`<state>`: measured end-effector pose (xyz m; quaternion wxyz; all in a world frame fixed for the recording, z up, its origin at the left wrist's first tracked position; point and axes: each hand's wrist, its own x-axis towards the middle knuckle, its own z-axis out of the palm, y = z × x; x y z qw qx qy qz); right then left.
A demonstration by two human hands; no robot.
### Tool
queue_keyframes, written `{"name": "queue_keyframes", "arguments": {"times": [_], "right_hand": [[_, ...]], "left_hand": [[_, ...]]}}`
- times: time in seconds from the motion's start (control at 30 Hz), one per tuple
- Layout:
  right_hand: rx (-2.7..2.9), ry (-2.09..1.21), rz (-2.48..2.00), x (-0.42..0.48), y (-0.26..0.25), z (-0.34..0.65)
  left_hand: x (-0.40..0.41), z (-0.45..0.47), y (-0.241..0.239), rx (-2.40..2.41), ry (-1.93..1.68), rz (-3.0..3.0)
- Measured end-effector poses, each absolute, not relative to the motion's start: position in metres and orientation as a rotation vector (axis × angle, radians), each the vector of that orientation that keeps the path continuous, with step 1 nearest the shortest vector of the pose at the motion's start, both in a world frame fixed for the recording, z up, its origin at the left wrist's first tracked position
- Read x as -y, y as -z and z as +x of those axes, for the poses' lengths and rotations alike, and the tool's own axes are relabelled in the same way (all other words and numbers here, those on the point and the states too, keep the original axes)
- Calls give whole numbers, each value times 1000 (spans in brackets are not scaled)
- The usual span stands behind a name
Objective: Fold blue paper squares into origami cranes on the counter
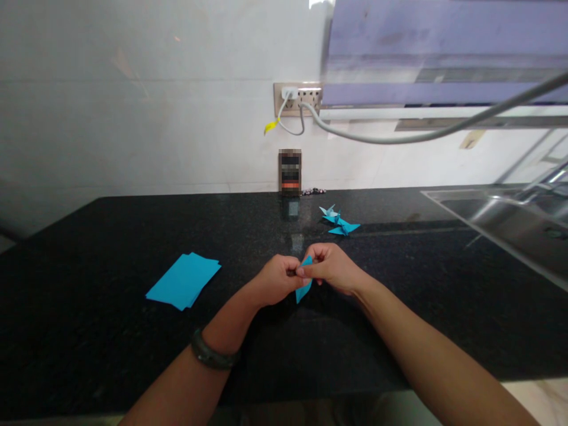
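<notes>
Pinching a folded blue paper (pixel 303 293) on, or perhaps just above, the black worktop (pixel 110 236), the left hand (pixel 276 281) and right hand (pixel 335 269) share one grip; a steel sink (pixel 510 219) sits rightward, a pale wall (pixel 133 118) behind.

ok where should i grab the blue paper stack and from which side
Probably at the right-hand corner of the blue paper stack, the left hand coming in from the right, its nearer side, once free of the folded paper. The stack lies flat on the dark counter, and the staggered sheet edges there offer something to pinch.
</notes>
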<state>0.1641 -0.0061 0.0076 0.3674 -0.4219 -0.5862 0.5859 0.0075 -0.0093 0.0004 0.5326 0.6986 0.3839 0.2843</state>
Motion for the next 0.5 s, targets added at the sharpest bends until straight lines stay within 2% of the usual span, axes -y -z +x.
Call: {"name": "queue_keyframes", "arguments": {"times": [0.33,0.5], "right_hand": [[1223,-1443,-1134,-6,-11,171],[1495,-1519,-997,-3,-8,170]], "left_hand": [[12,8,0,-878,-641,1544],[9,9,4,-935,-753,1461]]}}
